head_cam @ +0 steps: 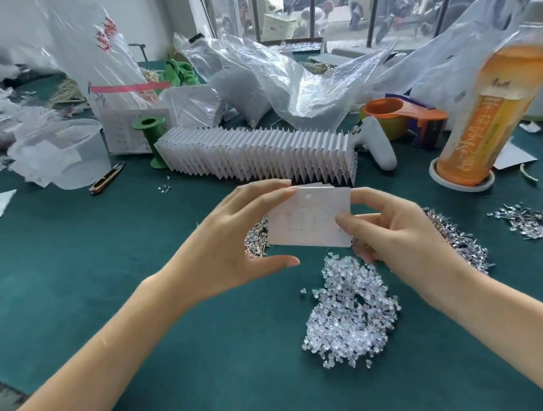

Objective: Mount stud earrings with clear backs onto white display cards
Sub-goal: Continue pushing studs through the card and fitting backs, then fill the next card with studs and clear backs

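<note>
1. The card (309, 219) hung in mid-air at frame centre, above the table (142, 292), its long axis running 9 to 3 o'clock, its broad face turned toward me and tipped a little back. A small hole showed near its top edge; whether any studs already sat in it I could not tell, the face was too blurred.
2. My left hand (234, 236) pinched the card at its top-left corner, fingertips on the upper edge, thumb stretched out free beneath it. My right hand (389, 230) held the right edge, thumb lying across the lower right of the face and fingers curled behind. Both hands touched the card, so neither was nearer; it bridged them.
3. The relation I judged the coming move to turn on: the backs (350, 311) lay in a heap at 6 o'clock from the card, just beside the right hand's heel, so the right hand was the nearer one to reach them.
4. The studs (456, 238) lay in a strip at 3 to 4 o'clock, beyond the right wrist; a second heap (256, 238) sat at 8 o'clock, partly hidden behind the card and left fingers.
5. At 12 o'clock, just beyond the card, stood a fanned row (260, 155) of cards on edge, running 9 to 3.
6. Farther out: a bottle (487, 112) at 2 o'clock, a spool (151, 139) at 10.
</note>
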